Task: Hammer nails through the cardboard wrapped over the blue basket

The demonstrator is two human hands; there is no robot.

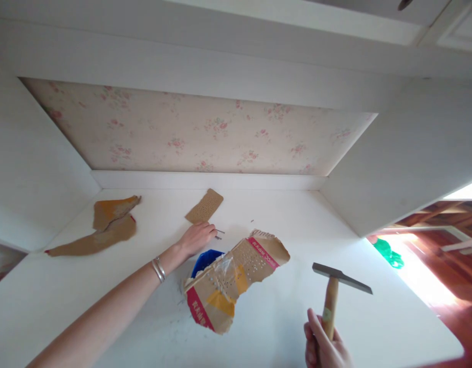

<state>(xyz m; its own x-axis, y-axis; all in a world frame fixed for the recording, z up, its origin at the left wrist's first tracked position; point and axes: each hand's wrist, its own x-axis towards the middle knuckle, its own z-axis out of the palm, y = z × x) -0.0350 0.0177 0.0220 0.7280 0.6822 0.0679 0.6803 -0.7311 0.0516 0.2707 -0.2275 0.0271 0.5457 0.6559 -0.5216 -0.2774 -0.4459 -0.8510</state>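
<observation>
The left hand (199, 237) is bent with its fingers drawn together; two thin dark metal rods (219, 234) show at its fingertips, and whether it grips them or they lie on the tabletop I cannot tell. The right hand (326, 345), cut off at the near edge, is closed around the wooden handle of a hammer with a slim dark metal head (331, 296), raised at the near right. A deep-blue object (205, 261) is mostly hidden under a large torn brown cardboard sheet, dotted with holes (254, 266), near the middle; its shape cannot be made out.

Just beyond the left hand lies a small tan cardboard strip full of holes (206, 206). Torn brown cardboard scraps with orange tape (109, 230) lie at the far left of the white tabletop (151, 327). Beyond the right edge is a crumpled green plastic bundle (389, 253).

The large sheet carries orange and clear tape and two red-pink bands with white Chinese characters, too blurred to read surely.
</observation>
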